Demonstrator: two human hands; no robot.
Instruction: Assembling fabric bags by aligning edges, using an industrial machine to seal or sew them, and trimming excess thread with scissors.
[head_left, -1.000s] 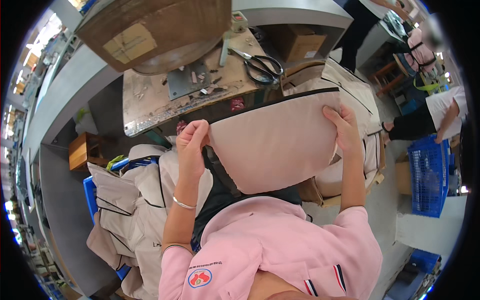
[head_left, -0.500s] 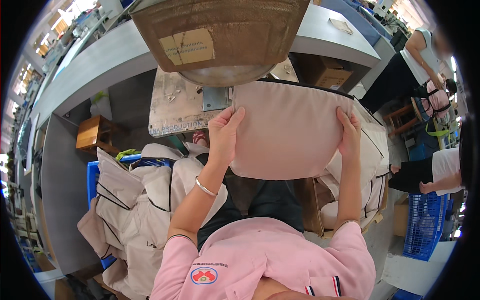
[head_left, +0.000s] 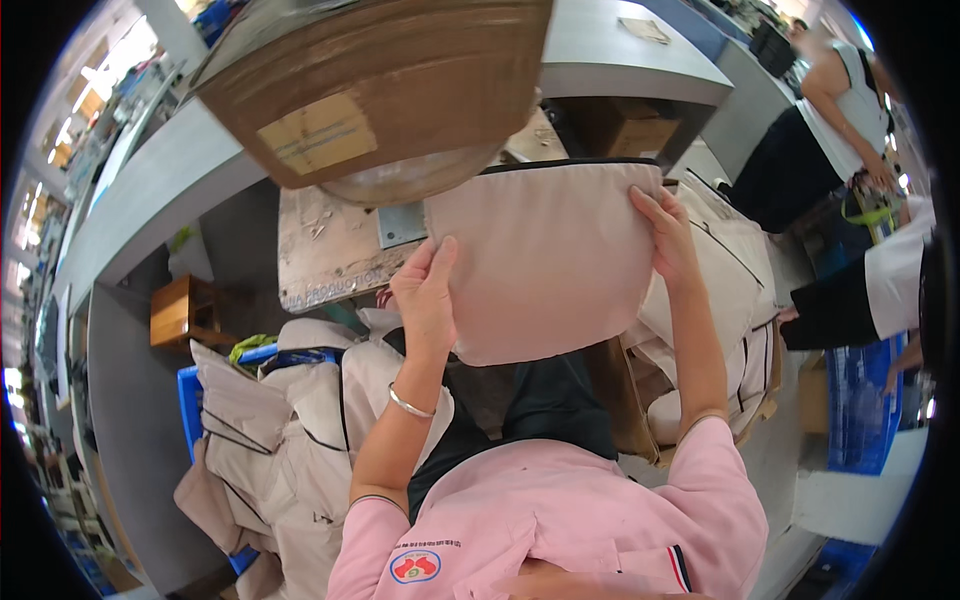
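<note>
Between my two hands a flat beige fabric piece, like a pouch, is stretched out in front of me. Black edging runs along its far side. My left hand pinches its left edge between thumb and fingers. On the opposite side, my right hand grips near the far right corner, thumb on top. Whether the piece is open along the black edge cannot be seen. Behind it, a small work table carries a grey flat device, partly covered by the piece.
A large brown box-shaped thing overhangs the work table. At left, a blue crate overflows with beige fabric pieces. A cardboard box holding more stands at right. A wooden stool is at far left; other people stand at right.
The beige piece has shifted left in view and its right side tilts higher. My hands keep hold of both sides. The surroundings look turned as well, with the brown box-shaped thing farther left.
</note>
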